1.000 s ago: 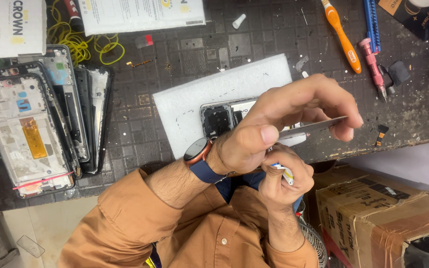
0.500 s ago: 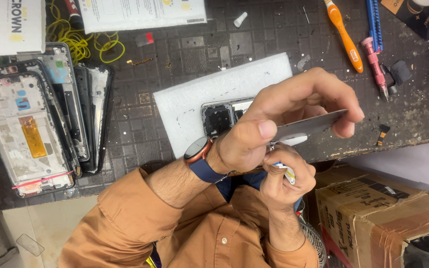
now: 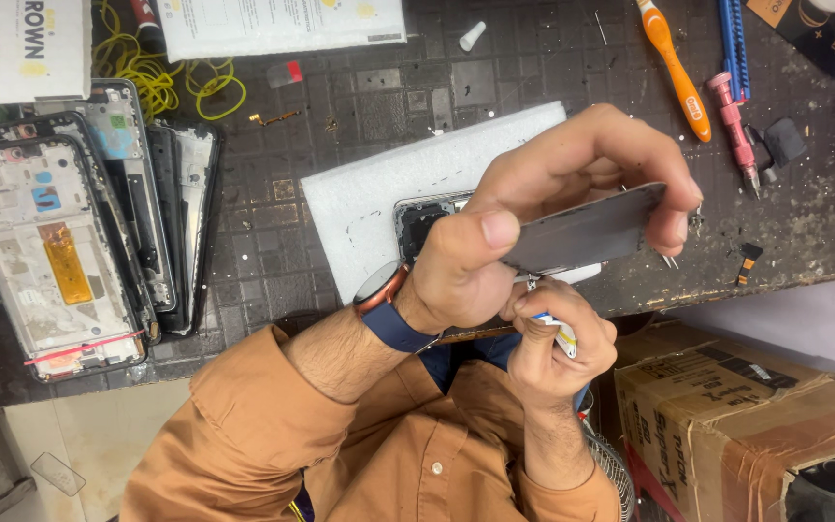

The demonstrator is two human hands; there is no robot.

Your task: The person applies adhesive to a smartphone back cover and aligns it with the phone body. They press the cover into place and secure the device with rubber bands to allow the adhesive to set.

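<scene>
Presently, the work appears to stand at a middle stage, judging from how the parts lie. At the far left of the frame, a stack of stripped phone frames [image 3: 60,251] rests on the counter [image 3: 340,106], the top one lying open with its inner board and an orange strip exposed; these look already dismantled. Above them, in the upper left, lies a coil of yellow wire [image 3: 161,77].

In the centre, a white foam pad [image 3: 379,208] lies on the counter. The phone body [image 3: 587,232] is lifted just above the pad's right end, seen nearly edge-on as a grey slab, with its camera end [image 3: 422,222] showing dark toward the left. It is not yet separated into parts, so the opening or gluing of this unit seems still in hand.

The left hand [image 3: 533,203], wearing a wrist watch [image 3: 384,290] on a blue strap, is clamped on the phone body: thumb pressed on the near face, fingers arched over the far edge. Below it, the right hand [image 3: 553,338] is curled tight around a small white tube [image 3: 558,329], its tip turned up to the phone's lower edge. Both forearms rise from the lower frame in orange sleeves.

At the upper right lie an orange tool [image 3: 674,68] and a pink screwdriver [image 3: 732,130], both untouched. A cardboard box [image 3: 727,406] sits at the lower right, below the counter edge.
</scene>
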